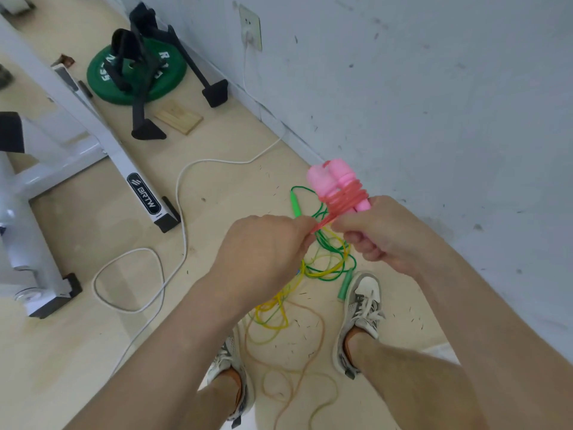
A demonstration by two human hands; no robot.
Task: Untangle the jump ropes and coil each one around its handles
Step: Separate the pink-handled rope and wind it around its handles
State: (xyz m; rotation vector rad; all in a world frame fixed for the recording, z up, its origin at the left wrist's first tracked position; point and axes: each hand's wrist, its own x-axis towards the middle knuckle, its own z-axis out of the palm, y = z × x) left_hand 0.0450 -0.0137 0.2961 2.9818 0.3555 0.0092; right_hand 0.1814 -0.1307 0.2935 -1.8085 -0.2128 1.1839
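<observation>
My right hand (pixel 381 234) grips the two pink handles (pixel 333 178) of a jump rope, held together above the floor. Several turns of the pink rope (pixel 347 197) are wound around them. My left hand (pixel 263 252) pinches the free stretch of pink rope just left of the handles. On the floor below lies a tangle of a green rope (pixel 328 249) with green handles (pixel 294 201) and a yellow rope (pixel 273 318). A thin orange rope (pixel 313 346) loops between my shoes.
A wall rises on the right, with a socket (pixel 249 29) and a white cable (pixel 183 218) trailing over the wooden floor. White gym frame (pixel 93 128) at left, green weight plate (pixel 136 72) and black stand behind. My shoes (pixel 361 305) stand beside the tangle.
</observation>
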